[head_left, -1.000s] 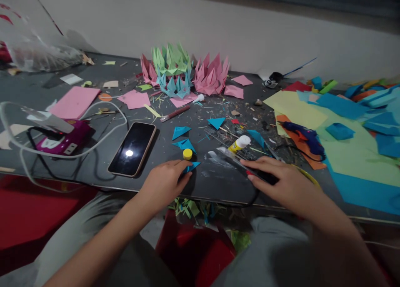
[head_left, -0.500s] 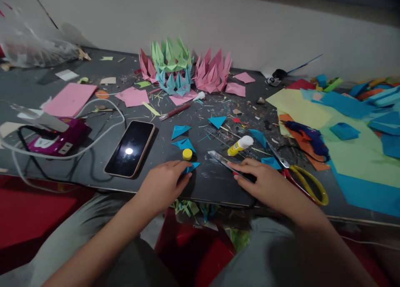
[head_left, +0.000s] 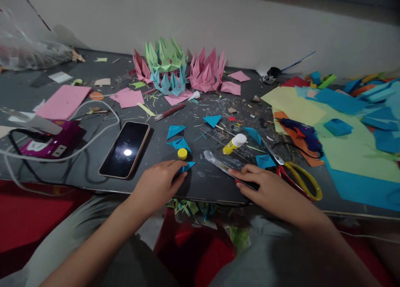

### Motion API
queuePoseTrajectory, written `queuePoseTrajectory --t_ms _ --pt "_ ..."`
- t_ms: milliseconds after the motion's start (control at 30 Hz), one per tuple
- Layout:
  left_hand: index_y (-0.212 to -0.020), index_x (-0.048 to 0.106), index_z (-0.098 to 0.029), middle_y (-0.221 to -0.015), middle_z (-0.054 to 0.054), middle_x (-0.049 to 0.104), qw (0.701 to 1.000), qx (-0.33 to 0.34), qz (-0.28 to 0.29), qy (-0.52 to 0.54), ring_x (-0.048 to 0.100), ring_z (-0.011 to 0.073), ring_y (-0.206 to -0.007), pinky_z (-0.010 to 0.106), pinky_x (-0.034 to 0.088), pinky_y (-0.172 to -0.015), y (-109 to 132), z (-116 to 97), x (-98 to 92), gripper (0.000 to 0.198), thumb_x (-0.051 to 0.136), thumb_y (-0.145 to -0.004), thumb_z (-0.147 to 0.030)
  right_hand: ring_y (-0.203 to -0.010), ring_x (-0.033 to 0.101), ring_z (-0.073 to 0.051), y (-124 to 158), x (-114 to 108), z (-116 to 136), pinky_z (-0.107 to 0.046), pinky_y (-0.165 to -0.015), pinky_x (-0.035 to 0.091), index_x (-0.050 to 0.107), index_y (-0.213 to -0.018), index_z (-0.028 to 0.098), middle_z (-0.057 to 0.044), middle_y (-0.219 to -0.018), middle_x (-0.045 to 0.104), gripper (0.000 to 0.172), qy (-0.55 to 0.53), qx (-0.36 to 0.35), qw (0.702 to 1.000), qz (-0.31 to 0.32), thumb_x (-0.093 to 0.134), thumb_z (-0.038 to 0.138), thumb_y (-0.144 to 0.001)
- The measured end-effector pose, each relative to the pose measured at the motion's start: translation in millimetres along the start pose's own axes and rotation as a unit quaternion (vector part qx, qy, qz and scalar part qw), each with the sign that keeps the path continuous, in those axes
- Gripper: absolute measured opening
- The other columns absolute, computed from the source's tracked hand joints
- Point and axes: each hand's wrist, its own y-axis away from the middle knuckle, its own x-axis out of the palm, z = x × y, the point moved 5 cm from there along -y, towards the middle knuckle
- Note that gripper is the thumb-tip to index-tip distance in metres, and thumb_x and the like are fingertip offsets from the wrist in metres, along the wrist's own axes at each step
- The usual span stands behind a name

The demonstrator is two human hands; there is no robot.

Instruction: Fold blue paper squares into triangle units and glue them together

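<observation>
Near the table's front edge, my left hand [head_left: 161, 180] pinches a small folded blue paper piece [head_left: 188, 166]. A yellow cap [head_left: 182, 154] sits just beyond it, with two more blue folded pieces [head_left: 176, 131] behind. My right hand [head_left: 259, 182] is closed on the dark handle of a knife-like tool [head_left: 218, 163], whose whitish blade lies low over a smeared patch of table. Beyond the blade is a yellow glue stick [head_left: 235, 144] with a white end. Scissors [head_left: 300, 180] with red and yellow handles lie beside my right hand.
A phone [head_left: 125, 149] and a purple power adapter [head_left: 51, 139] with cables lie at the left. Folded paper crowns [head_left: 168, 66] stand at the back. A glue gun [head_left: 301, 133] and coloured sheets [head_left: 365, 153] cover the right side.
The view has shifted slightly, moving the whole scene a little left. The blade in my right hand has turned and its broad side now shows. My left hand still holds the blue piece.
</observation>
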Motion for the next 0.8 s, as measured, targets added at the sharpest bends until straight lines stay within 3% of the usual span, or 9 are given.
queuePoseTrajectory --t_ms 300,567,800 --pt "-0.108 0.055 -0.022 -0.106 0.005 0.064 1.000 -0.009 0.003 -0.007 0.061 0.0222 -0.089 0.034 0.048 -0.073 -1 2 0.7 0.028 0.037 -0.089 -0.032 -0.077 0.060 -0.014 13 -6 -14 -0.027 -0.071 0.046 0.061 -0.114 0.027 -0.003 -0.090 0.059 0.035 0.028 0.005 1.000 0.000 0.041 0.028 -0.085" --pt "-0.107 0.055 -0.022 -0.104 0.005 0.064 1.000 -0.001 -0.006 -0.009 0.062 0.0213 -0.086 0.033 0.048 -0.071 0 1 1.0 0.027 0.038 -0.088 -0.031 -0.078 0.059 -0.014 20 -9 -37 -0.030 -0.076 0.046 0.058 -0.117 0.031 -0.003 -0.091 0.059 0.035 0.029 0.007 1.000 -0.001 0.042 0.033 -0.086" --pt "-0.108 0.055 -0.020 -0.102 0.005 0.065 1.000 -0.005 -0.002 -0.010 0.062 0.0199 -0.082 0.032 0.048 -0.069 0 0 1.1 0.027 0.039 -0.088 -0.028 -0.082 0.059 -0.016 28 -28 -51 -0.030 -0.073 0.048 0.061 -0.112 0.034 -0.003 -0.092 0.061 0.033 0.031 -0.007 0.999 -0.007 0.045 0.039 -0.083"
